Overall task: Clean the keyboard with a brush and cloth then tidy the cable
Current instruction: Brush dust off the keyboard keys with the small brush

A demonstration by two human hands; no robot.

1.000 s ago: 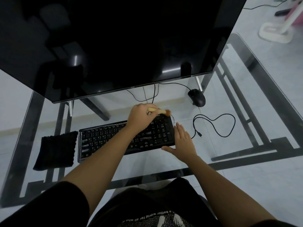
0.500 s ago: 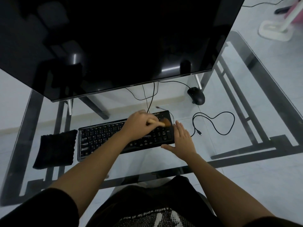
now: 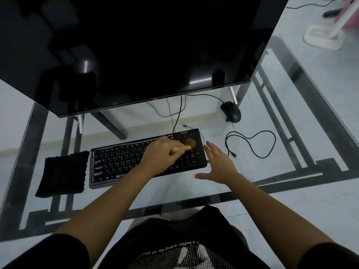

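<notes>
A black keyboard (image 3: 120,162) lies on the glass desk (image 3: 194,187). My left hand (image 3: 159,154) grips a small wooden brush (image 3: 186,145), whose bristles rest on the number pad at the keyboard's right end. My right hand (image 3: 219,164) is flat and open, fingers against the keyboard's right edge. A black cloth (image 3: 62,173) lies just left of the keyboard. A loose black cable (image 3: 252,142) lies in a loop to the right. The keyboard's own cable (image 3: 177,117) runs back under the monitor.
A large dark monitor (image 3: 136,45) overhangs the back of the desk on silver feet. A black mouse (image 3: 231,111) sits at the back right. The desk's dark frame shows through the glass. A white stand base (image 3: 320,35) is on the floor far right.
My left hand has drawn the brush from the keyboard's top right corner down and back over the number pad. My right hand has stayed at the keyboard's right edge.
</notes>
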